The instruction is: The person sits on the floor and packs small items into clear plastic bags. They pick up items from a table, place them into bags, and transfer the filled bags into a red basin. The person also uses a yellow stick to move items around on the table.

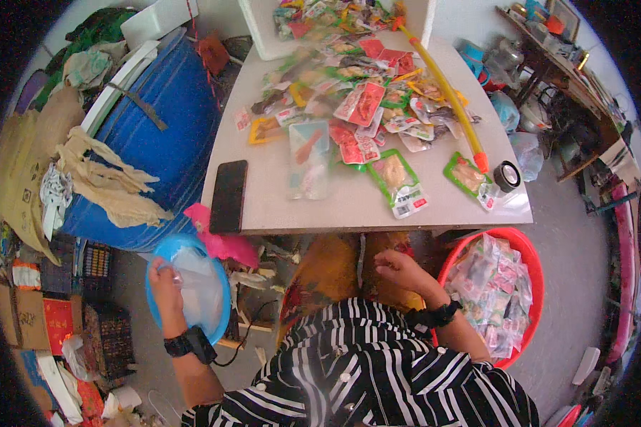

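My left hand (pixel 165 286) is at the near-left rim of a blue basin (pixel 226 302), its fingers curled on a clear plastic bag (pixel 192 274) among the clear bags lying there. My right hand (pixel 404 272) hovers over my lap, just below the table edge, with loosely bent fingers and nothing visible in them. Beside it on the right, a red basin (pixel 539 302) is heaped with clear bags of small snack packets (pixel 488 288). On the table, a clear pouch (pixel 308 160) lies flat with a few packets inside. Two green-edged packets (pixel 397 178) (pixel 470 178) lie near the front edge.
A loose pile of colourful packets (pixel 363 103) spills from a white foam box (pixel 263 32) across the table (pixel 263 206). A black phone (pixel 229 196), a yellow stick (pixel 449 92) and a round black-rimmed object (pixel 507 175) lie there too. A large blue barrel (pixel 157 135) stands left; pink cloth (pixel 224 242) hangs above the basin.
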Action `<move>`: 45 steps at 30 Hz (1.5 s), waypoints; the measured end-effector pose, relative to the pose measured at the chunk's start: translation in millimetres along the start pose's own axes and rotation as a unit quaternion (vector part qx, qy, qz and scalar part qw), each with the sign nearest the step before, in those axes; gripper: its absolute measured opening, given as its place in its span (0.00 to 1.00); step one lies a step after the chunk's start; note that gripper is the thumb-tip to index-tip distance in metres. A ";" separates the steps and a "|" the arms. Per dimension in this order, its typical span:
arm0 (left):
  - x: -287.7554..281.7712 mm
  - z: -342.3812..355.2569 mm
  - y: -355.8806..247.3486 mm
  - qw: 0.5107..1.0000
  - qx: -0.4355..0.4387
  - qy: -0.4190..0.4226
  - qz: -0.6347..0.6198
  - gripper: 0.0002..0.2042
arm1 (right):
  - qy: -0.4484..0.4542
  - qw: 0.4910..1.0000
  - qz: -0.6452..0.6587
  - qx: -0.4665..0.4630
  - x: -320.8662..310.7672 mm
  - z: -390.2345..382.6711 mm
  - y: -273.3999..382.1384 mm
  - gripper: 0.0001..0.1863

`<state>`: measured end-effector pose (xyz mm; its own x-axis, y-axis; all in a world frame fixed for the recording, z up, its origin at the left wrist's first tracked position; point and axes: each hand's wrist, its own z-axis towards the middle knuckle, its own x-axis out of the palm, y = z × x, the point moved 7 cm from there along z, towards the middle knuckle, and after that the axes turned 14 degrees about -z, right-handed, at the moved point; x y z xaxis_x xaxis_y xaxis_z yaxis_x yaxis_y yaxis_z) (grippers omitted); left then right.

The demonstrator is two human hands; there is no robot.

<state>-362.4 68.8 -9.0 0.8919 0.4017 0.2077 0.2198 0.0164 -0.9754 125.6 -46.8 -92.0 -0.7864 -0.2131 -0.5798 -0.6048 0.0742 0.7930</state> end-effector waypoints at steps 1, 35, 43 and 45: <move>27.1 -6.8 -13.3 0.999 0.006 0.035 0.001 0.13 | 0.006 0.999 0.045 -0.008 -0.5 -1.2 8.8 0.15; 358.6 -336.7 -182.3 0.385 -0.388 0.762 -0.346 0.23 | -0.257 0.960 0.109 -0.026 -49.1 84.1 72.9 0.09; 354.6 -347.3 -184.5 0.463 -0.304 0.721 -0.417 0.18 | -0.266 0.954 0.137 -0.029 -45.9 90.0 60.1 0.08; 350.6 -349.0 -185.3 0.493 -0.281 0.706 -0.425 0.17 | -0.263 0.956 0.124 -0.038 -46.7 89.2 63.7 0.08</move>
<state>47.6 -112.9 270.2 -0.3167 -0.5740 0.7551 0.4710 -0.7862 -0.4001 112.6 54.8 -31.1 -0.8712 0.3231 -0.3696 -0.3958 -0.0171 0.9182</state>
